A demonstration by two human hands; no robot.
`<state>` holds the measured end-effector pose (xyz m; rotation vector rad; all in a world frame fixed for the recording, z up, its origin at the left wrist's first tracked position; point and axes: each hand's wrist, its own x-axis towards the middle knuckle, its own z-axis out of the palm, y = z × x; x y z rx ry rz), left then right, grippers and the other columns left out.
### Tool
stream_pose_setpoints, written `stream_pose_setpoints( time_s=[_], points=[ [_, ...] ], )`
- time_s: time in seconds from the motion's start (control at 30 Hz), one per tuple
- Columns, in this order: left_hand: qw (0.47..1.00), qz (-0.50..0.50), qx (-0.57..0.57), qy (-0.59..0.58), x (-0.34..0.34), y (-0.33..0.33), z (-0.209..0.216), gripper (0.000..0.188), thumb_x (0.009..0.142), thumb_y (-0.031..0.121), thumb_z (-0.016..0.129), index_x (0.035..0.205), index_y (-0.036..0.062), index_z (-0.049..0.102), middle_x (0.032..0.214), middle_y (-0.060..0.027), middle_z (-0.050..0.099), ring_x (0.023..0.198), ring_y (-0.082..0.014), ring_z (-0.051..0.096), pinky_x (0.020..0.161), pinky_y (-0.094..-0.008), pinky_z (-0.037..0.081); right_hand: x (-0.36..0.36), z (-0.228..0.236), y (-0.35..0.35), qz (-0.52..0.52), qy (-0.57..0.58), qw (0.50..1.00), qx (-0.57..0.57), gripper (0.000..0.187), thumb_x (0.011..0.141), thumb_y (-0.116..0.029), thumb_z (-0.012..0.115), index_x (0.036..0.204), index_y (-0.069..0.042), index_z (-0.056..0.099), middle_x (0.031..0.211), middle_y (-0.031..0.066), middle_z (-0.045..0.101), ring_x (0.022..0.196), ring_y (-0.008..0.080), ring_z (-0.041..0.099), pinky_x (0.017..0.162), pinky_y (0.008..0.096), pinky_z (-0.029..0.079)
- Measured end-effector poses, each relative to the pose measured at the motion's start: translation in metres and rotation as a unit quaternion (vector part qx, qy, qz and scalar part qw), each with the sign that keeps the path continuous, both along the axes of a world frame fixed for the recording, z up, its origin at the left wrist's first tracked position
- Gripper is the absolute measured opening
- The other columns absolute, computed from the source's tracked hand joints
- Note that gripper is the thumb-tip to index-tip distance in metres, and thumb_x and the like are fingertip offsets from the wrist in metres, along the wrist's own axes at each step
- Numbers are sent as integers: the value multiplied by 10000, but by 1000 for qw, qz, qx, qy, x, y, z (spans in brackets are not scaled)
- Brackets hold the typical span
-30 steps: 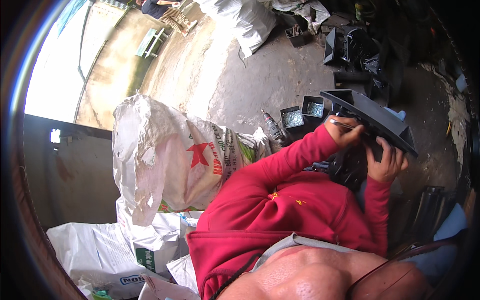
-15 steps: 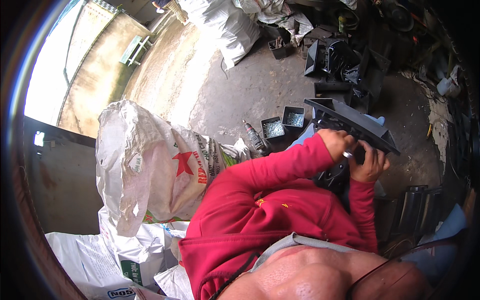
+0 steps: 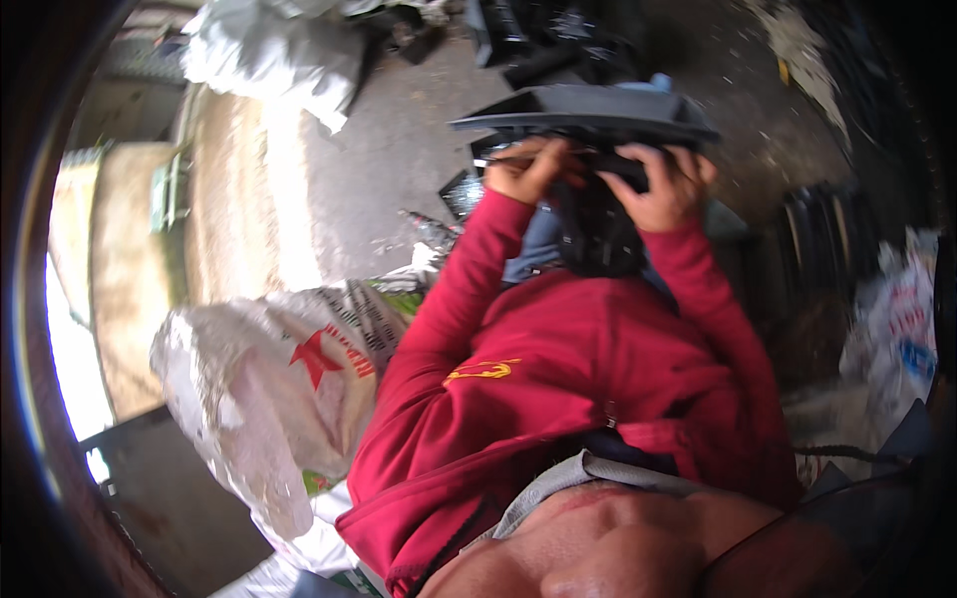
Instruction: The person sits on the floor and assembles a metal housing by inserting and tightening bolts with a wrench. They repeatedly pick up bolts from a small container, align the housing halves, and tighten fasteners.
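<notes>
A black, shallow, tray-like plastic part (image 3: 598,103) is tipped up over my lap, its long rim running left to right. My right hand (image 3: 666,187) grips a black piece on its near side, thumb below and fingers above. My left hand (image 3: 526,171) is closed close under the part's near left side. A thin dark thing shows by its fingers, too blurred to name. Below the hands, between my knees, sits another black plastic piece (image 3: 598,234). Small black bins (image 3: 463,193) of shiny bits stand just left of my left hand.
A white woven sack (image 3: 259,389) with a red star stands close on my left. A bottle (image 3: 429,229) is near the bins. Black plastic parts (image 3: 558,45) lie heaped beyond, with a large white sack (image 3: 284,60) far left. Dark parts (image 3: 827,234) stand on the right.
My view has swung, so the hands and black part appear further left and up. My hands, close together before, are now apart along the part, which lies more level across the view.
</notes>
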<state>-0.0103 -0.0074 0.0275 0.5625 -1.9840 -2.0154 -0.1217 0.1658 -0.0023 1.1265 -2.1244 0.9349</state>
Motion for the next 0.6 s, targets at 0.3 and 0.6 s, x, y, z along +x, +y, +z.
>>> stream_pose_setpoints(
  time_s=[0.3, 0.6],
  points=[
    [918, -2, -393, 56, -5, 17, 31, 84, 889, 107, 685, 929, 34, 690, 780, -92, 707, 641, -200, 693, 522, -292, 511, -2, 6, -2, 4, -4, 999, -41, 377, 675, -345, 829, 979, -221, 643, 845, -103, 667, 824, 136, 581, 847, 372, 313],
    [712, -86, -694, -64, -23, 48, 55, 146, 861, 243, 643, 986, 173, 670, 779, -57, 656, 649, -280, 674, 531, -399, 524, 2, 1, -5, 3, -49, 997, -54, 443, 639, -273, 804, 1046, -245, 631, 855, -85, 676, 880, 147, 575, 859, 410, 332]
  ],
)
